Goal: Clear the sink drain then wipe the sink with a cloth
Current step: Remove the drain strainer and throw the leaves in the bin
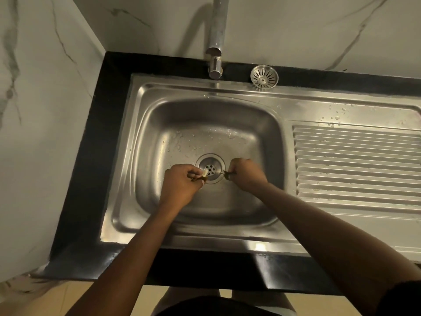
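Observation:
A steel sink (145,137) is set in a black counter. Its round drain (210,168) lies at the bottom of the basin, uncovered, with several small holes showing. My left hand (181,187) is just left of the drain, fingers pinched on pale and brownish food scraps (203,174). My right hand (247,175) is just right of the drain, pinched on a thin dark green scrap (226,173). Water drops dot the basin floor behind the drain. No cloth is in view.
The drain strainer (264,76) lies on the counter's back edge, right of the tap (215,65). A ribbed drainboard (355,163) fills the right side. Marble walls close the left and back. The black counter (91,179) frames the sink.

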A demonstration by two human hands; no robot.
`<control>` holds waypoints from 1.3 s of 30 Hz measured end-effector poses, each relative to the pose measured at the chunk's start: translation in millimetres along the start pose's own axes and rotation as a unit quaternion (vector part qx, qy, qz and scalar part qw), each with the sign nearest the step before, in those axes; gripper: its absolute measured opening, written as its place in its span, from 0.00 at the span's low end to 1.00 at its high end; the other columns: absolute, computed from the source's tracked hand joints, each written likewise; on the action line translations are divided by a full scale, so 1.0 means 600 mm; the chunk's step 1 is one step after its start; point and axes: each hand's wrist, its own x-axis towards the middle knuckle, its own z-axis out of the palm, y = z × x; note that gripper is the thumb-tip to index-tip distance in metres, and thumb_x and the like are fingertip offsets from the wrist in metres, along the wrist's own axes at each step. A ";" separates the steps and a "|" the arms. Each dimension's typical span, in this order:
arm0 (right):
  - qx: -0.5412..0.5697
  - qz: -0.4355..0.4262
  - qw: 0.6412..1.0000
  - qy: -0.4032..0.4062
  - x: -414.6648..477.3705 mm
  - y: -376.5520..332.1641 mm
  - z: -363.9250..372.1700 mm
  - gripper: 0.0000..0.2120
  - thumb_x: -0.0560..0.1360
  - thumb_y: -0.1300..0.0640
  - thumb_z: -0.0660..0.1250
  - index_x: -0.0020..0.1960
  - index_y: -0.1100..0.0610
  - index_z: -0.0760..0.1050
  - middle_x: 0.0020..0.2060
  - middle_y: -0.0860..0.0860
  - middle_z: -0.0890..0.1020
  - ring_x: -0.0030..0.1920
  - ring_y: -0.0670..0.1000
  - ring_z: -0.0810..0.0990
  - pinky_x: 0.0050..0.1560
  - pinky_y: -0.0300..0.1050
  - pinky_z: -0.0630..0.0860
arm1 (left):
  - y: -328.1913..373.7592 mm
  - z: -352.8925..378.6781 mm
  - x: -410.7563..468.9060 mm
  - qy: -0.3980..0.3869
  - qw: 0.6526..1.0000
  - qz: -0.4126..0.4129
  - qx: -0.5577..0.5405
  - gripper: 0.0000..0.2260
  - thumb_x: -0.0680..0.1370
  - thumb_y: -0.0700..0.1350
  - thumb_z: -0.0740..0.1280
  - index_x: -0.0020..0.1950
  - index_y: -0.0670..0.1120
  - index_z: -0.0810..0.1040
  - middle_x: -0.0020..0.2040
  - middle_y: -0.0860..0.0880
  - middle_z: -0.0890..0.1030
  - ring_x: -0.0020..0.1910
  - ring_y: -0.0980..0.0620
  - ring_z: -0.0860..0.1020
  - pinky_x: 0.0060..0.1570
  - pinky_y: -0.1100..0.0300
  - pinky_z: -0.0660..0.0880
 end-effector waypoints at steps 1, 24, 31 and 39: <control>0.041 0.002 0.999 0.011 -0.012 -0.005 -0.011 0.05 0.74 0.52 0.76 0.43 0.48 0.79 0.40 0.47 0.84 0.41 0.49 0.81 0.37 0.41 0.71 | 0.005 -0.005 -0.006 0.002 1.000 -0.005 -0.023 0.13 0.70 0.36 0.81 0.45 0.53 0.87 0.40 0.55 0.86 0.40 0.58 0.85 0.43 0.67 0.82; 0.469 -0.116 0.872 -0.086 -0.347 -0.102 -0.060 0.10 0.77 0.65 0.75 0.57 0.61 0.83 0.47 0.56 0.89 0.44 0.53 0.88 0.43 0.43 0.86 | 0.002 -0.040 -0.337 0.176 0.942 -0.030 -0.285 0.14 0.69 0.41 0.83 0.53 0.49 0.89 0.49 0.49 0.90 0.53 0.48 0.88 0.60 0.47 0.83; 0.448 -0.133 0.869 -0.163 -0.400 -0.143 0.044 0.08 0.78 0.62 0.75 0.55 0.53 0.84 0.48 0.52 0.89 0.48 0.52 0.89 0.45 0.44 0.85 | -0.107 -0.034 -0.472 0.269 0.907 -0.098 -0.307 0.12 0.71 0.37 0.81 0.52 0.49 0.89 0.48 0.50 0.90 0.51 0.50 0.89 0.56 0.54 0.84; 0.373 -0.081 0.890 -0.247 -0.439 -0.173 0.250 0.11 0.80 0.65 0.71 0.60 0.57 0.84 0.49 0.51 0.88 0.48 0.49 0.89 0.46 0.42 0.85 | -0.295 -0.005 -0.547 0.329 0.850 -0.194 -0.364 0.08 0.73 0.33 0.78 0.49 0.42 0.89 0.38 0.48 0.89 0.36 0.53 0.86 0.36 0.65 0.79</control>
